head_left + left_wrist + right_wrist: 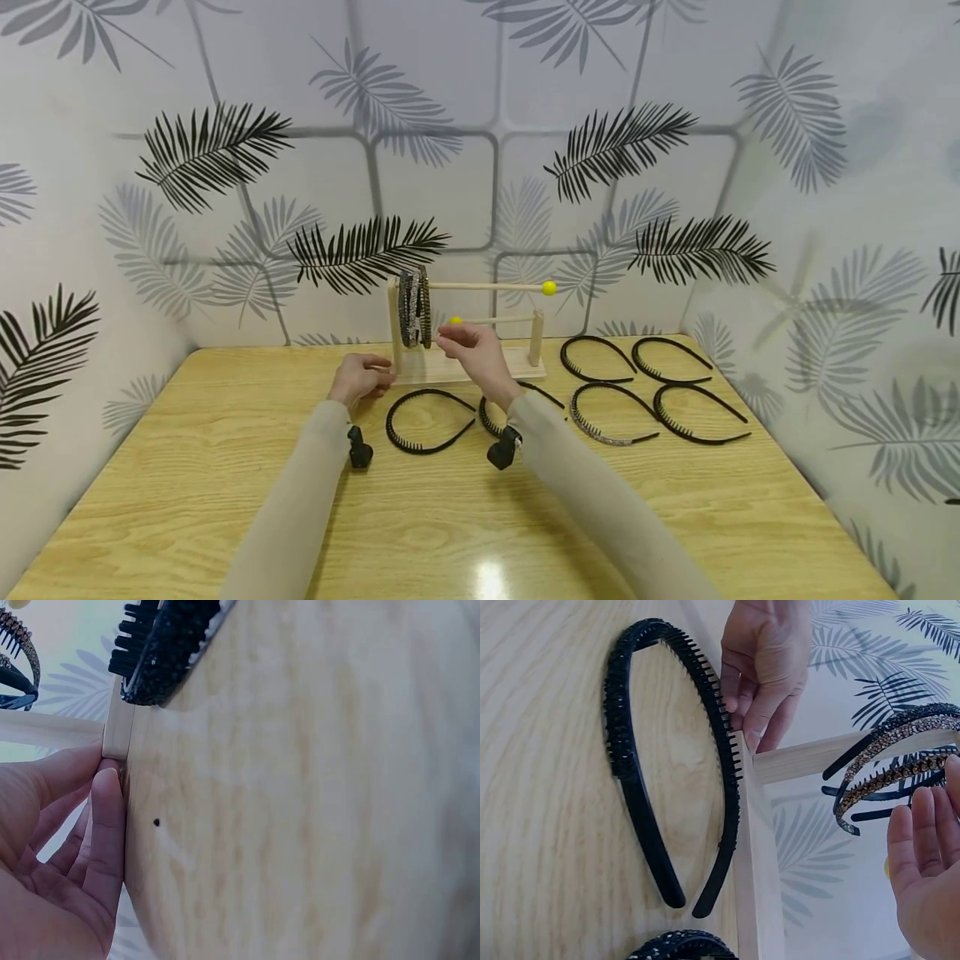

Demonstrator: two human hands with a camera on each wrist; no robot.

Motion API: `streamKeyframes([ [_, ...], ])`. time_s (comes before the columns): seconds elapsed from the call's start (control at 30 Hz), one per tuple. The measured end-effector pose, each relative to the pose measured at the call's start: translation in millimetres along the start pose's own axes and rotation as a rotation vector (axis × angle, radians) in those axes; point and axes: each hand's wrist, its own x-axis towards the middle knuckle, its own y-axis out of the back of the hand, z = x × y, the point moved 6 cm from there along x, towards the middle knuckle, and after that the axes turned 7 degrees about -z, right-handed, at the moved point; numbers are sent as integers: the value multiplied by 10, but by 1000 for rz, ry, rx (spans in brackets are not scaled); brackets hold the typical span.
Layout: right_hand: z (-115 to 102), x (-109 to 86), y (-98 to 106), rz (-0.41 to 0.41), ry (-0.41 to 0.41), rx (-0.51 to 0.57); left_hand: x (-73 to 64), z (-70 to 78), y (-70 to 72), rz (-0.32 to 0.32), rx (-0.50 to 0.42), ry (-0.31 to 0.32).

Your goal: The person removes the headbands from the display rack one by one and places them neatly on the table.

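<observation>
Several glittery headbands (415, 308) hang together at the left end of the upper rod of a wooden display stand (480, 286). My left hand (358, 379) grips the left end of the stand's base, with thumb and fingers at its edge in the left wrist view. Just right of the hanging headbands is my right hand (480, 354), its fingertips close together. In the right wrist view, the fingers of that hand (934, 855) are fairly straight beside a gold headband (900, 776); I see nothing clearly held. A black headband (418, 451) lies in front of the stand.
More headbands lie on the wooden table (187, 467) to the right, including a silver-studded one (600, 435) and a black one (693, 437). Another headband (491, 423) is partly hidden by my right arm. Yellow balls (549, 287) cap the rods. A patterned wall stands behind.
</observation>
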Motion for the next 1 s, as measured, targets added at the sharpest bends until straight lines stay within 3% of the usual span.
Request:
streamKeyframes([
  [1.0,-68,236,-71,-19,-59,-39,-15,-2,-2,12,-12,28],
])
